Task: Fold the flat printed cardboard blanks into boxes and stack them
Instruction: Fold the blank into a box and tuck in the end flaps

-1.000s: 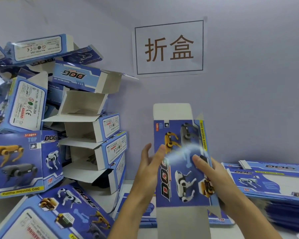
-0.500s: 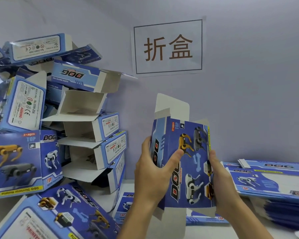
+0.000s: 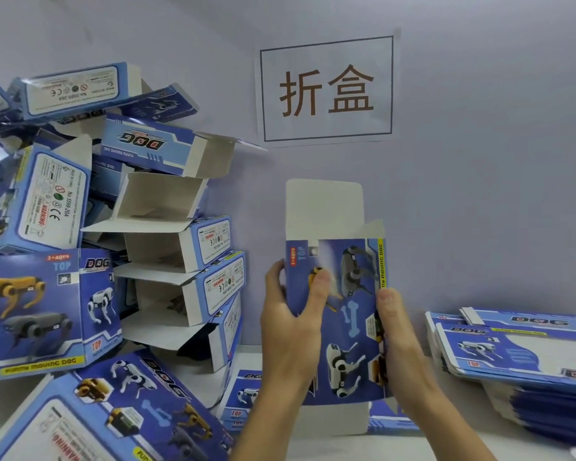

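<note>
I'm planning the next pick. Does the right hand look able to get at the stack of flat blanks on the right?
Probably yes once it lets go. The right hand grips the box along with the left hand; the stack of flat blanks lies just beside it, nothing between.

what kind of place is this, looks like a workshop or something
Likely a packing workstation for folding toy boxes: a wall sign in Chinese characters, a pile of folded boxes at left, and a stack of flat blanks at right.
</note>
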Motion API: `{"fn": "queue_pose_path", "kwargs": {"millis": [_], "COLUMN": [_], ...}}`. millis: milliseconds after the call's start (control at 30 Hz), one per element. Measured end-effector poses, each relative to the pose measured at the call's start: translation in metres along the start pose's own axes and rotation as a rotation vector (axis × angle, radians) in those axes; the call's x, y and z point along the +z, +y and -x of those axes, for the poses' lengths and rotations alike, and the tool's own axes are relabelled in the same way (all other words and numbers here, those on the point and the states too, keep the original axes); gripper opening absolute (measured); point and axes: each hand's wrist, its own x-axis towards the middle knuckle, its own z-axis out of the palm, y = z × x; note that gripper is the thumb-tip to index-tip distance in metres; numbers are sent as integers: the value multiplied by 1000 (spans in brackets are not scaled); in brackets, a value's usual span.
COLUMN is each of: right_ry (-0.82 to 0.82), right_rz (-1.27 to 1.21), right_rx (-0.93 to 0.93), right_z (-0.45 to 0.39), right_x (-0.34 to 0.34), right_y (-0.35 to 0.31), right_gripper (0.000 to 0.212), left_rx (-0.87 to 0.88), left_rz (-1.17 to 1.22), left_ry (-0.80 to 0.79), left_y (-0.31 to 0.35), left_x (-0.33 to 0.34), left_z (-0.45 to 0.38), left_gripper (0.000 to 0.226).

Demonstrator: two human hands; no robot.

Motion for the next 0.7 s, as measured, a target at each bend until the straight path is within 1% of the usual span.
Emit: {"fn": "queue_pose_path", "kwargs": {"millis": [67, 133, 200, 233, 267, 300, 333, 367, 400, 433, 500, 600, 667, 700], "right_ry": [-6, -97, -61, -24, 41, 93, 113, 109, 113, 125, 144, 101, 50, 25], "right_rz": [59, 86, 80, 71, 53, 23, -1, -1, 30, 71, 153, 249, 231, 218], "right_rx": [4, -76, -99, -92, -92, -112, -135, -158, -174, -186, -205, -218, -208, -210], "right_z": [-3, 4, -1, -4, -6, -3, -3, -4, -3, -3, -2, -2, -1, -1], "right_x": [4, -5, -5, -1, 1, 0, -2, -2, -3, -4, -6, -7, -3, 0], "right_y": [-5, -4, -5, -8, -11, -12, -11, -12, -12, -12, -11, -6, -4, -2], "right_gripper": [48, 29, 28, 25, 20, 16, 23, 35, 44, 46, 43, 47, 49, 46], "left_rx": [41, 42, 20, 8, -1, -24, -68, -106, -123, -130, -160, -168, -116, -89], "left_rz": [-51, -97, -103, -93, -85, -64, -30, 9, 33, 52, 122, 211, 152, 104], "left_ry": [62, 83, 50, 37, 27, 1, -45, -103, -141, -156, -163, -87, -26, 8], "left_y": [-5, -7, -8, -9, -9, -8, -5, -1, 2, 3, 2, 5, 9, 12], "left_x": [-5, -9, -10, -11, -10, -10, -9, -8, -9, -9, -14, -20, -20, -19], "left_z": [-2, -4, -3, -3, -1, 1, 2, 4, 4, 3, 0, -2, -2, -3], "left_gripper": [42, 46, 62, 61, 49, 33, 20, 10, 7, 8, 18, 41, 44, 46]}}
